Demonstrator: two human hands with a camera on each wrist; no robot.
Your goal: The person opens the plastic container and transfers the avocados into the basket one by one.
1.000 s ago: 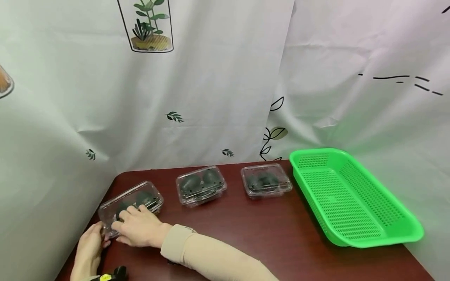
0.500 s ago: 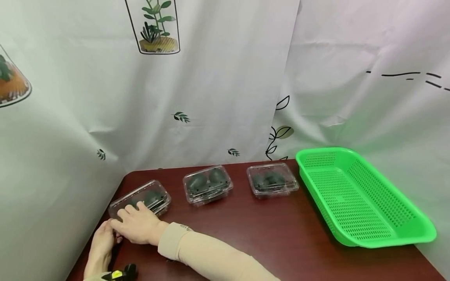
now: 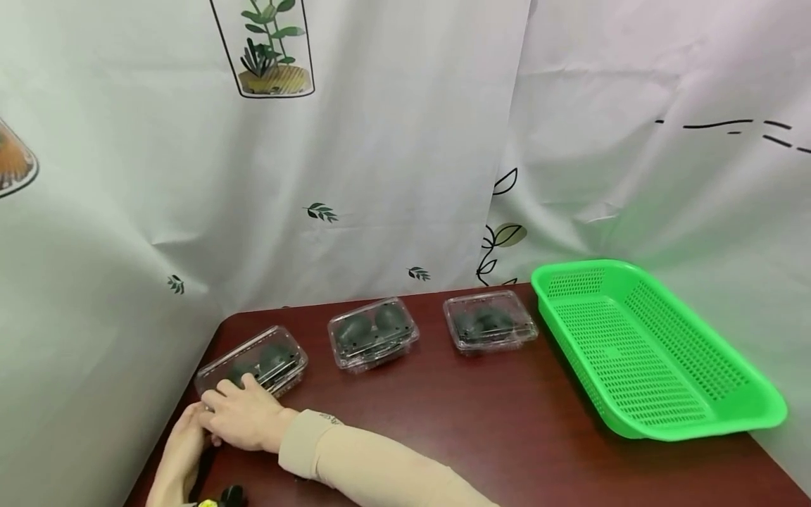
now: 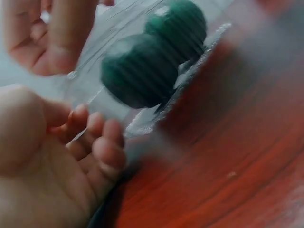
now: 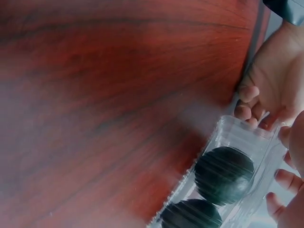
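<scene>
The clear box [image 3: 253, 362] w/ two dark green fruits [image 4: 142, 69] lies at the left edge of the desk [image 3: 481, 415], near the front left corner; the right hand [image 3: 243, 415] rests on top of its near end w/ fingers [image 3: 218, 389] laid almost straight over the lid, pressing not curling. The left hand [image 3: 186, 443] is at the box's near end by the desk edge, fingers [image 4: 102, 137] bent against the box's rim. Two more boxes, the middle box [image 3: 372, 333] & the right box [image 3: 489, 322], stand along the back edge, and a green basket [image 3: 652, 352] sits at the right edge, well apart from the hands.
</scene>
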